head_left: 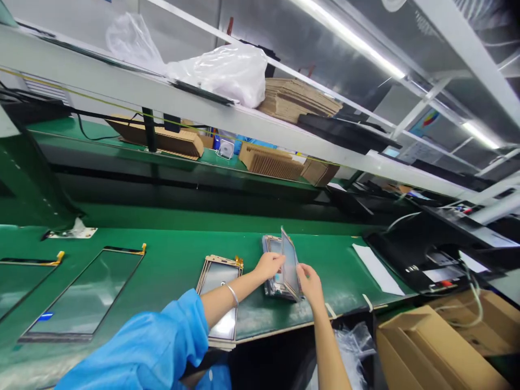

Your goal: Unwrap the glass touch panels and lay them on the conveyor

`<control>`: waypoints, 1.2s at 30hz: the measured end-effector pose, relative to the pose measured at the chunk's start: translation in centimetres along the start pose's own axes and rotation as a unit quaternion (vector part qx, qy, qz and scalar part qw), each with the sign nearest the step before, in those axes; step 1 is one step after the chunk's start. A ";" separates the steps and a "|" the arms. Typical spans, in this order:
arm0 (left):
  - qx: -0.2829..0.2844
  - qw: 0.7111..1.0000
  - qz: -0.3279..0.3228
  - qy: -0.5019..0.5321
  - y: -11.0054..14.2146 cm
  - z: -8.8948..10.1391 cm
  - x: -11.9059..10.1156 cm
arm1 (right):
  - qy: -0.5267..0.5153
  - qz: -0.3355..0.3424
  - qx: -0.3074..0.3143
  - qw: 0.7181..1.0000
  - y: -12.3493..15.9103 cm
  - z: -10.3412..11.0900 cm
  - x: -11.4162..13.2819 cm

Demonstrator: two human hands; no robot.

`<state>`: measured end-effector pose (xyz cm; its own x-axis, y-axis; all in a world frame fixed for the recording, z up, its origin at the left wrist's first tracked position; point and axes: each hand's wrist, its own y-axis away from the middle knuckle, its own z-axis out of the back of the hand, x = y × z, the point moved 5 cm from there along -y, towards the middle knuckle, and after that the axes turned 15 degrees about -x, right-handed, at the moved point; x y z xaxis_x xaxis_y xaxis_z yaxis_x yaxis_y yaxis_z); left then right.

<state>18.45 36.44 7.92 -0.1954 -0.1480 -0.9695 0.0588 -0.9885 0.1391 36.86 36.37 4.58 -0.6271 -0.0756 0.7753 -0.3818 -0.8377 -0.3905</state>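
A thin glass screen panel (290,260) stands tilted on its edge above a stack of similar panels (271,246) on the green bench (170,254). My right hand (309,281) pinches the lifted panel at its near lower edge. My left hand (268,265), with a bracelet on the wrist and a blue sleeve, rests its curled fingers on the stack and the panel's left side. A second stack of gold-edged panels (221,276) lies just left of my left forearm.
Large glass sheets (87,295) lie flat at the left of the bench. A white paper (376,268) and a black machine (422,260) are to the right. Open cardboard boxes (439,346) sit below right. Cardboard trays (270,160) and plastic bags (223,70) fill the shelves behind.
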 end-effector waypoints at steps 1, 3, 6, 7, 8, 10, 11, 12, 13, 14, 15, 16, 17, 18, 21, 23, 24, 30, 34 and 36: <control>-0.004 0.999 0.021 0.029 0.2 0.1 0.4 | -0.006 0.019 0.016 1.000 1.1 -0.2 0.7; -0.012 0.994 0.065 0.082 0.7 0.7 1.5 | -0.023 0.058 0.059 0.996 3.8 -0.6 2.2; -0.018 0.982 0.125 0.142 1.2 1.9 3.2 | 0.002 0.161 0.133 0.978 7.7 -1.0 4.0; -0.017 0.978 0.142 0.155 1.2 2.2 3.7 | 0.027 0.201 0.145 0.968 8.6 -1.1 4.3; -0.015 0.974 0.156 0.165 1.0 2.5 4.0 | 0.055 0.241 0.146 0.958 9.2 -1.1 4.5; -0.005 0.969 0.176 0.171 0.1 2.8 4.1 | 0.097 0.305 0.130 0.938 9.7 -1.1 4.6; 0.001 0.969 0.182 0.170 -0.5 2.9 4.0 | 0.107 0.330 0.120 0.930 9.8 -1.0 4.6; 0.006 0.968 0.186 0.166 -1.2 3.0 3.9 | 0.114 0.354 0.112 0.922 9.8 -1.0 4.5; 0.008 0.969 0.188 0.161 -2.1 3.0 3.6 | 0.120 0.373 0.106 0.914 9.8 -1.0 4.4; 0.006 0.970 0.188 0.155 -3.0 3.1 3.4 | 0.126 0.389 0.099 0.907 9.9 -1.0 4.2; 0.002 0.971 0.189 0.150 -3.9 3.1 3.2 | 0.133 0.402 0.091 0.901 9.9 -1.0 4.1; -0.005 0.971 0.189 0.145 -4.8 3.2 3.0 | 0.139 0.414 0.080 0.896 10.0 -1.0 3.9; -0.011 0.972 0.190 0.139 -5.6 3.3 2.9 | 0.144 0.428 0.071 0.890 10.1 -1.0 3.8; -0.017 0.972 0.192 0.132 -6.4 3.3 2.9 | 0.146 0.441 0.062 0.884 10.2 -1.0 3.7; -0.028 0.974 0.196 0.109 -8.4 3.2 3.1 | 0.141 0.472 0.038 0.870 10.7 -1.0 3.6; -0.033 0.977 0.191 0.090 -9.4 3.1 3.2 | 0.134 0.474 0.031 0.870 10.7 -0.9 3.6; -0.033 0.979 0.187 0.079 -9.8 3.1 3.3 | 0.130 0.471 0.029 0.872 10.6 -0.9 3.6; -0.025 0.990 0.141 0.004 -11.5 3.1 2.4 | 0.125 0.454 0.031 0.882 9.0 0.3 3.4; -0.048 0.995 0.081 -0.028 -12.1 3.3 0.4 | 0.104 0.417 0.052 0.902 8.1 0.8 2.9; -0.061 0.996 0.052 -0.025 -12.1 3.2 -0.8 | 0.078 0.374 0.074 0.921 7.8 0.6 2.4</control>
<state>14.76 48.43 7.65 -0.2302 -0.2529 -0.9397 0.1992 -0.9574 0.2089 32.81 29.30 3.71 -0.7721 -0.5920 0.2312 0.2860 -0.6485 -0.7055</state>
